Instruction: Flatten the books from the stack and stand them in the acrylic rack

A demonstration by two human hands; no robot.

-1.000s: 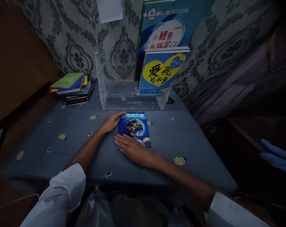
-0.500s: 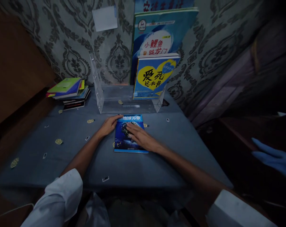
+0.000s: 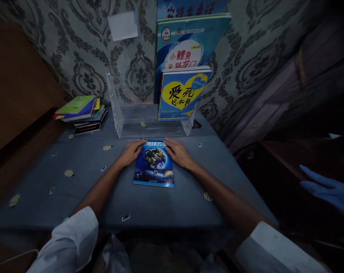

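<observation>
A blue book [image 3: 153, 161] with a globe on its cover and white Chinese characters along the top lies face up on the table. My left hand [image 3: 132, 152] is closed on its upper left edge, fingertips on the cover's corner. At the opposite upper corner my right hand [image 3: 179, 152] grips the right edge, its fingers covering the end of the title. Just beyond both hands stands a clear acrylic book rack [image 3: 152, 131]. Standing in its right part are a blue book with a yellow heart [image 3: 177, 94] and, behind it, a taller teal book [image 3: 186, 41].
A pile of books and booklets [image 3: 79, 108] lies at the table's back left. The cloth-covered table [image 3: 109, 201] meets a patterned wall [image 3: 86, 72]. A white paper [image 3: 123, 25] is on the wall. At the far right a blue-gloved hand [image 3: 328, 189] is visible beside the table.
My right hand has slid from the middle of the cover to the book's upper right edge, uncovering the globe. My left hand stays at the upper left. The view has shifted slightly.
</observation>
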